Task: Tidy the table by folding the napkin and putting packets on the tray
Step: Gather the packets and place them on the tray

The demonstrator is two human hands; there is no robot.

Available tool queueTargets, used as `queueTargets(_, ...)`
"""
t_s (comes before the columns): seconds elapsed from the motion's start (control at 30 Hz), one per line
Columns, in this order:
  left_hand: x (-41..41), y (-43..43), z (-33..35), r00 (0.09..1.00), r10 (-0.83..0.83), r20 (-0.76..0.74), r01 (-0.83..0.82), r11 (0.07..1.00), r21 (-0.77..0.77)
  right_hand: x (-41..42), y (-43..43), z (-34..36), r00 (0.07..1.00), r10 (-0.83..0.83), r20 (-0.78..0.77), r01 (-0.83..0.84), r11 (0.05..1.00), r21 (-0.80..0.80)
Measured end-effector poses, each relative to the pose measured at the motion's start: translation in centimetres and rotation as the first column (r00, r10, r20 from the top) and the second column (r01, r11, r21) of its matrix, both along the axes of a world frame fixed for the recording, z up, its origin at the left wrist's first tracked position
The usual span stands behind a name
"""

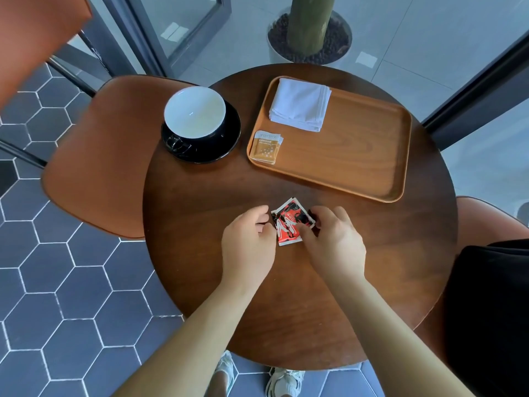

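Red, black and white packets (289, 220) lie stacked on the round wooden table (200, 224), in front of the wooden tray (357, 156). My right hand (333, 242) pinches the stack's right side with curled fingers. At the stack's left edge sits my left hand (247, 239), fingers curled against the packets. A folded white napkin (300, 104) rests in the tray's far left corner. Orange and white packets (265, 147) are on the tray at its near left corner.
A white-lined black cup on a black saucer (200, 124) stands at the table's far left. An orange chair (100, 156) is to the left, another at the right with a black bag (492, 296). A potted plant (309, 32) stands behind the table.
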State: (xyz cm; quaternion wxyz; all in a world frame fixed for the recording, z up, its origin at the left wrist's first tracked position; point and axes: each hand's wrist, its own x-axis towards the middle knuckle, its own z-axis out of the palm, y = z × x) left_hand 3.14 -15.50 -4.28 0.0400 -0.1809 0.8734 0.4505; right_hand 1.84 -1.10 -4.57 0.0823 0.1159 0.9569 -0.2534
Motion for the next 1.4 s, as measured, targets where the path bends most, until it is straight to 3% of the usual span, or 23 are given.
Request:
queueTargets(0.13,-0.4,0.8,0.6,0.987,0.133,0.094,-0.148,0.973,0.180,0.5,-0.9,0.0,0.998,-0.041,0.052,0.043,0.999,-0.034)
queueTargets(0.33,-0.7,1.6,0.5,0.956,0.242,0.166,-0.284,0.908,0.309,1.0,-1.2,0.0,0.995,-0.069,0.075,0.074,0.995,-0.071)
queueTargets(0.67,-0.7,2.5,0.3,0.968,0.220,0.123,-0.250,0.904,0.347,1.3,0.1,-0.2,0.998,-0.007,0.055,0.020,0.968,-0.252)
queueTargets(0.83,-0.6,1.9,1.0,0.982,0.178,0.066,-0.189,0.904,0.382,0.6,1.4,0.5,0.999,-0.038,0.038,0.051,0.900,-0.434)
queueTargets(1.03,-2.1,2.1,2.6,0.989,0.136,0.051,-0.145,0.922,0.359,-0.7,2.5,1.4,0.998,-0.059,0.011,0.056,0.845,-0.532)
queueTargets(1.2,-4.0,2.3,4.6,0.987,0.162,-0.012,-0.140,0.889,0.436,-3.2,3.3,3.1,0.993,-0.111,0.026,0.103,0.781,-0.616)
queueTargets(1.27,-4.9,1.7,4.8,0.986,0.150,-0.073,-0.113,0.923,0.367,-4.8,3.8,3.7,0.987,-0.160,0.017,0.134,0.763,-0.632)
queueTargets(1.4,-6.8,-0.5,3.8,0.984,0.007,-0.176,0.001,0.999,0.042,-8.7,3.7,3.9,0.974,-0.226,0.022,0.193,0.773,-0.604)
